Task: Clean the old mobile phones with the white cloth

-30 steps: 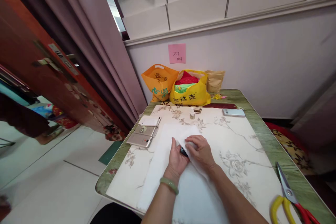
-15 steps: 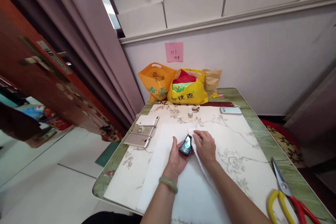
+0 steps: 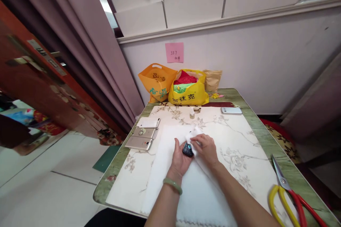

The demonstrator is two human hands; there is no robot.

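My left hand [image 3: 179, 159], with a green bangle [image 3: 172, 185] on the wrist, is closed around a small black phone [image 3: 187, 149] and holds it just above the table. My right hand [image 3: 206, 149] pinches a crumpled white cloth [image 3: 192, 137] and presses it against the phone's upper face. Both hands hover over a large white cloth sheet [image 3: 186, 188] spread on the floral table cover [image 3: 239, 142].
Three phones [image 3: 144, 133] lie in a row at the table's left edge, another phone [image 3: 231, 110] at the far right. Orange bag [image 3: 157, 86], yellow bag [image 3: 188, 92] and a brown pouch [image 3: 212, 79] stand by the wall. Scissors [image 3: 286, 193] lie near right. A small bottle [image 3: 191, 113] stands far-centre.
The right hand drew back, exposing the lit phone screen, then brought the cloth down over the phone again. The left hand kept its hold throughout.
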